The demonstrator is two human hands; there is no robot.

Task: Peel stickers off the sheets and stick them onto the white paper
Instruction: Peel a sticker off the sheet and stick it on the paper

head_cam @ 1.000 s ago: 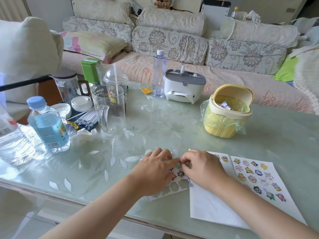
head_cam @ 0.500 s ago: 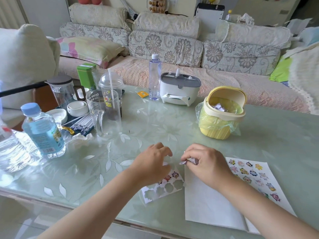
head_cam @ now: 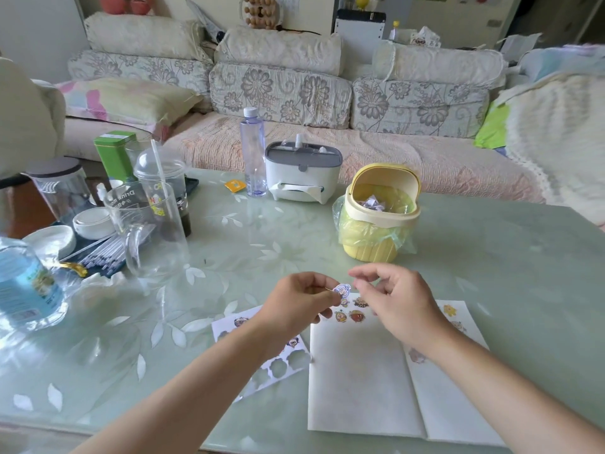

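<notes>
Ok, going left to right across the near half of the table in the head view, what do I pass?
Water bottle, glass mug, left hand, sticker, right hand.

Open tabletop (head_cam: 288,244) runs down the middle between the glass mug (head_cam: 154,237) on the left and the yellow mini bin (head_cam: 376,224) on the right. At the far end the clear bottle (head_cam: 252,152) and the white-and-grey tissue box (head_cam: 302,173) stand side by side. Right of the bin the glass lies bare. The left side is crowded with a dome-lidded cup (head_cam: 163,188), dishes (head_cam: 49,240), straws (head_cam: 101,253) and a blue-labelled bottle (head_cam: 26,286). Near the front, the left hand (head_cam: 304,303), pinching a sticker (head_cam: 342,290), and the right hand (head_cam: 399,306) hang above the flat white paper (head_cam: 360,371).
</notes>
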